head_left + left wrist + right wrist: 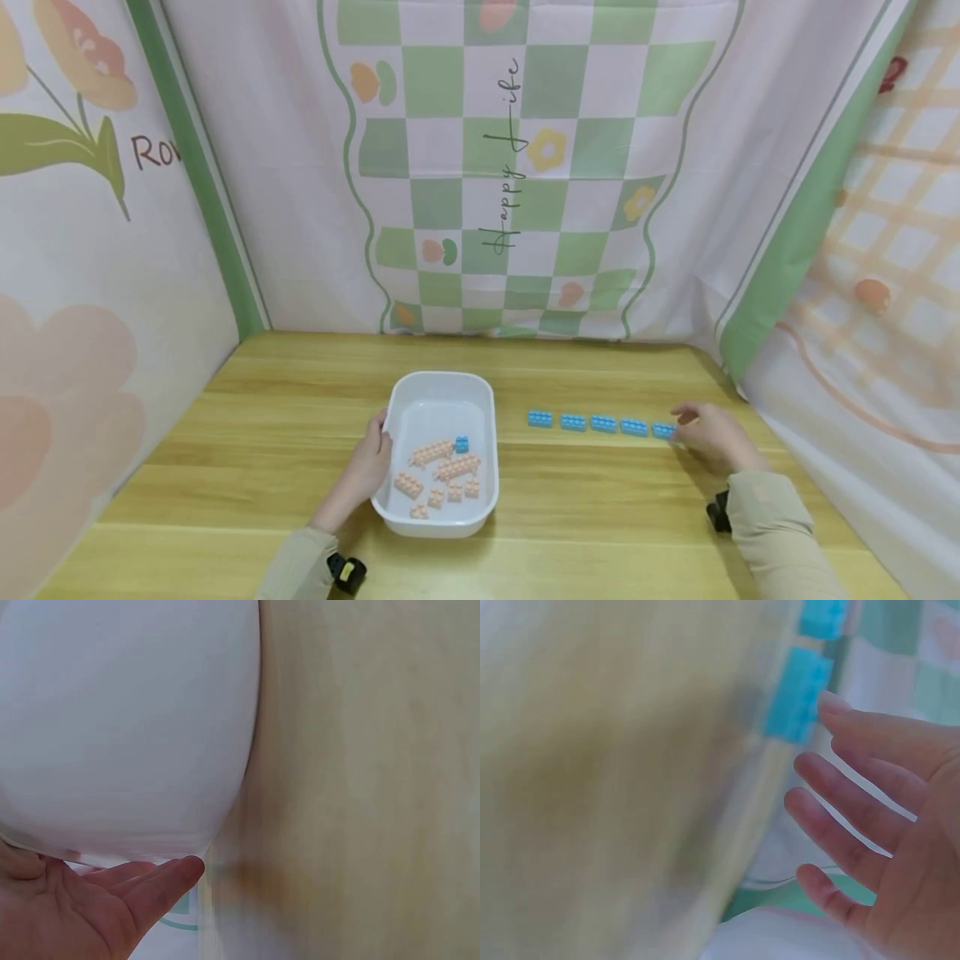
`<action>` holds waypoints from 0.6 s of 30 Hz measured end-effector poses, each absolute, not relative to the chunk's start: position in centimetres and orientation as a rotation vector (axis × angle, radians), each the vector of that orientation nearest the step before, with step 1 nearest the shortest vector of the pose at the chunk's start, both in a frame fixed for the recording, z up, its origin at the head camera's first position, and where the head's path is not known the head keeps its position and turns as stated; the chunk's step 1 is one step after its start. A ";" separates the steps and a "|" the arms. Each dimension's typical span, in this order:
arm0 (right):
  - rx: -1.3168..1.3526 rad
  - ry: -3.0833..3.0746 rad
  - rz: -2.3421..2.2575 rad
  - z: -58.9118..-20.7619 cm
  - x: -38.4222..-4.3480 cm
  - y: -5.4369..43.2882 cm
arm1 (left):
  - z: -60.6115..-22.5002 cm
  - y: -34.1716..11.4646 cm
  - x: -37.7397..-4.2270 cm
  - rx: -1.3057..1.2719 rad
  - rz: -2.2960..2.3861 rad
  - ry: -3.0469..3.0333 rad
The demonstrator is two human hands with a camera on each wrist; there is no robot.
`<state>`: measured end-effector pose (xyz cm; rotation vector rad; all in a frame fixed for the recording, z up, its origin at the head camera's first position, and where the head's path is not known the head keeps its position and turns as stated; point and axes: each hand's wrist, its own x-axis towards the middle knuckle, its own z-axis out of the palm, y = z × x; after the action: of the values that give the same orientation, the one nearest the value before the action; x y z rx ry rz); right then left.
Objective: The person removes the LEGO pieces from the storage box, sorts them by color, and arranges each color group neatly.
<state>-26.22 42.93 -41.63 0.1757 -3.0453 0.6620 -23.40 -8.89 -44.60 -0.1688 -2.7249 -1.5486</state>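
Observation:
A white plastic tub (486, 400) stands left of the table's middle, holding several peach toy bricks (457, 467) of different sizes and one small blue brick (462, 444). My left hand (369, 462) grips the tub's left side, with its fingers (161, 889) along the outer wall in the left wrist view. To the right of the tub, several blue building bricks (603, 423) lie in a spaced row. At the row's right end is my right hand (712, 435), fingers apart and thumb tip beside the last blue brick (796, 696); nothing is held in it.
The wooden table (585, 517) reaches back to a checkered fabric curtain (525, 167). More printed fabric hangs along the left and right sides. Each wrist wears a black strapped device, the left one (347, 573) close to the tub's near end.

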 end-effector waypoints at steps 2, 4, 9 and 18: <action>0.187 -3.031 0.666 -40.8 -26.3 42.2 | -44.6 -8.9 -23.4 -0.178 -1.544 -2.721; 0.212 -3.001 0.670 -39.9 -26.5 41.0 | -44.6 -9.0 -23.4 -0.177 -1.549 -2.718; 0.277 -2.919 0.706 -38.3 -27.1 37.4 | -44.4 -9.2 -23.3 -0.179 -1.576 -2.709; 0.375 -2.877 0.761 -37.3 -27.7 31.6 | -44.7 -9.2 -23.3 -0.181 -1.598 -2.710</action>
<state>-27.74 31.64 -37.31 0.3749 -2.8767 0.7614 -23.30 -9.18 -44.69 -0.1808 -2.7102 -1.5975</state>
